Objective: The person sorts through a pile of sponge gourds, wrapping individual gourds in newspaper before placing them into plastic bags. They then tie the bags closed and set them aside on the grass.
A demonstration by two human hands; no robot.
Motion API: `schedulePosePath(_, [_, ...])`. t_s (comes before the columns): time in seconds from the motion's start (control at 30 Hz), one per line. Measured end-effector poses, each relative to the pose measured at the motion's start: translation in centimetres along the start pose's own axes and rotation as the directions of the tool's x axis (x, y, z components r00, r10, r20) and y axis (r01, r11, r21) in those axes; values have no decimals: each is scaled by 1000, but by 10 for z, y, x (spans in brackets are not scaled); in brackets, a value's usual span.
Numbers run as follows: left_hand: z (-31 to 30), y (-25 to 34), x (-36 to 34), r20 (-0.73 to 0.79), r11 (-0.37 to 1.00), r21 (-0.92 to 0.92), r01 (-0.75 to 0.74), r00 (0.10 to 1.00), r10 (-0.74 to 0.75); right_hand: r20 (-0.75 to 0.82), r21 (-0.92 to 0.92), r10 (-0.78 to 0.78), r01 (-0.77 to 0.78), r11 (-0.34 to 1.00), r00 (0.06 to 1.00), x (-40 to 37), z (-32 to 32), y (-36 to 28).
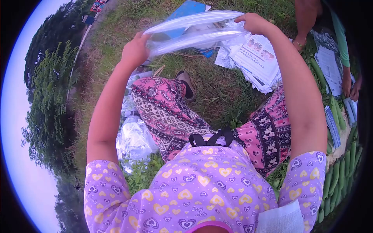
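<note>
A clear plastic bag (194,33) is stretched wide between my two raised hands, above the grass. My left hand (136,50) is closed on its left end. My right hand (254,24) pinches the right end, arm reaching forward. Under and behind the bag lies a blue sheet or folder (186,12), partly seen through the plastic. Just below my right hand, printed newspaper sheets (254,58) lie in a loose stack on the ground.
Crumpled clear plastic (134,138) lies by my left leg. At right, long green vegetables (340,178) lie in rows, with folded newspaper (330,70) nearby. A co-worker's hands (349,87) reach down there, and a bare leg (305,23) stands close by. Trees (50,85) rise at left.
</note>
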State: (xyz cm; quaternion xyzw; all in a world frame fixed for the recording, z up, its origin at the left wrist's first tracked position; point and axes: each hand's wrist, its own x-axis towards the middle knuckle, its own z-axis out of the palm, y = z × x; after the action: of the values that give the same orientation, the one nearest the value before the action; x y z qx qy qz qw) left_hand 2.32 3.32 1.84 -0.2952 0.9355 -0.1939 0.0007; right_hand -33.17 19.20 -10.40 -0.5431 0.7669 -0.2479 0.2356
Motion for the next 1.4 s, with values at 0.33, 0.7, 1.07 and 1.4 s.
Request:
schedulePosePath(0.33, [-13,-21,-7,0,997,3,78,997,-78,40,-3,-109,109,994,993,3,4,-27])
schedulePosePath(0.7, [41,-49,3,172,946,-316,73,985,-18,92,346,-151,111,932,984,-1,6,-14])
schedulePosePath(1.07, [134,-85,-6,472,622,-772,128,770,428,464,289,113,-271,918,879,14,67,-18])
schedulePosePath(1.4, [188,-96,-83,-20,791,-608,76,994,-111,-478,-209,-371,308,928,796,57,123,-76])
